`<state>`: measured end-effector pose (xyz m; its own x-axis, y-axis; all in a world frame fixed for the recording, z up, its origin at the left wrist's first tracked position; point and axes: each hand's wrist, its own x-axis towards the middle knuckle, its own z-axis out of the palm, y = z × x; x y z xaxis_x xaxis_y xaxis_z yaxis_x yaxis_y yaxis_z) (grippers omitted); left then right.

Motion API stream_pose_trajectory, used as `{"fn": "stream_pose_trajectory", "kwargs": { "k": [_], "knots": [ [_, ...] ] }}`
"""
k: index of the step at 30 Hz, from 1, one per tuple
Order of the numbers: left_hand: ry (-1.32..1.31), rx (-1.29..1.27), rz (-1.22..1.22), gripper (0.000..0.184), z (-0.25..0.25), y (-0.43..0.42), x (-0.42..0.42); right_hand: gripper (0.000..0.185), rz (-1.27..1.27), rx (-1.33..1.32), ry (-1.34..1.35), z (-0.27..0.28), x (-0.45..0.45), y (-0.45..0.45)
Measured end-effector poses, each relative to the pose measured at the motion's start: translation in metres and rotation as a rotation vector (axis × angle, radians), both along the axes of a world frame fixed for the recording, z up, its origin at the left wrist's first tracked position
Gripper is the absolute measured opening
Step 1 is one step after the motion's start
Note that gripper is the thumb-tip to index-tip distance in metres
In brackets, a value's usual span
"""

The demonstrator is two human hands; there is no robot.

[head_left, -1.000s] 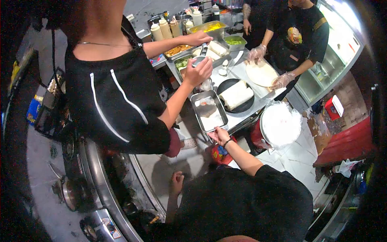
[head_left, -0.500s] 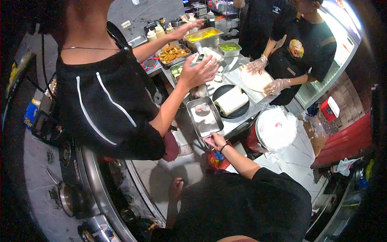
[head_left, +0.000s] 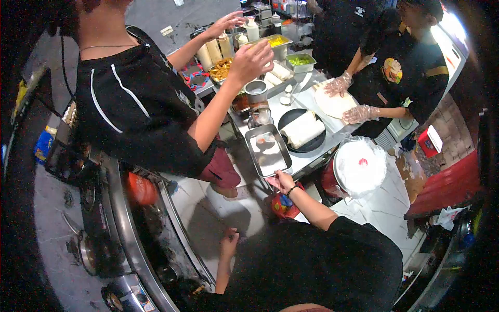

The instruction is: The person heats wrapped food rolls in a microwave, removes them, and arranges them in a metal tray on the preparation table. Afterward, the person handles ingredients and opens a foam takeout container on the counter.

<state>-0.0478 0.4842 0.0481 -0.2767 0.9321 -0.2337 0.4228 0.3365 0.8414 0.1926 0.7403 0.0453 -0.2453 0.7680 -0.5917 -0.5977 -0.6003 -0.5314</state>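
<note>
My right hand is closed on the near rim of a rectangular metal tray, which rests at the table's edge. Inside the tray lies a small pinkish-white item that I cannot make out. My left hand hangs low beside my body over the floor, fingers loosely bent and apart, with nothing visible in it. Just right of the tray, a white wrap-like roll lies on a round black pan. Behind the tray stand a metal cup and a clear container.
On the left, a co-worker in black raises both hands over the table. Another co-worker's gloved hands press a flatbread. Food tubs and bottles stand behind. A plastic-covered bucket is at right, a stove counter at left.
The left co-worker has shifted left, hands raised higher. The metal cup and white rolls behind now show more clearly. My right hand stays on the tray; my left hand has barely moved.
</note>
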Motion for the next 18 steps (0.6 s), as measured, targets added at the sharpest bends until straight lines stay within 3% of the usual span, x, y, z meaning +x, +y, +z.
{"fn": "stream_pose_trajectory", "kwargs": {
  "k": [3,7,9,11,12,13,15,16,18],
  "knots": [
    [-0.018,-0.121,0.008,0.029,0.009,0.000,-0.001,0.030,0.050,-0.013,0.031,-0.009,0.004,0.002],
    [-0.052,-0.008,0.000,0.029,0.027,0.004,-0.011,0.031,0.030,-0.005,-0.009,-0.016,0.002,0.000],
    [-0.039,0.017,0.184,0.040,0.075,0.015,-0.016,0.032,0.034,-0.013,0.008,-0.013,0.003,-0.003],
    [-0.020,-0.333,0.512,0.044,0.138,0.027,-0.014,0.033,0.036,-0.026,0.029,-0.009,0.006,-0.009],
    [0.146,-0.104,0.345,0.045,0.099,0.013,-0.051,0.033,0.105,-0.042,0.012,-0.008,0.010,-0.012],
    [0.183,-0.024,0.218,0.038,0.096,-0.001,-0.072,0.033,0.174,-0.054,-0.007,-0.005,0.015,-0.014],
    [-0.090,-0.417,-0.308,0.019,0.187,-0.011,-0.070,0.042,0.218,-0.126,-0.027,-0.001,0.025,-0.021],
    [-0.123,-0.389,-0.581,0.019,0.192,-0.030,-0.079,0.040,0.282,-0.104,-0.057,0.004,0.032,-0.024],
    [-0.275,-0.720,-0.978,0.016,0.169,-0.079,-0.088,0.039,0.350,-0.090,-0.097,0.015,0.045,-0.032]
  ]
}}
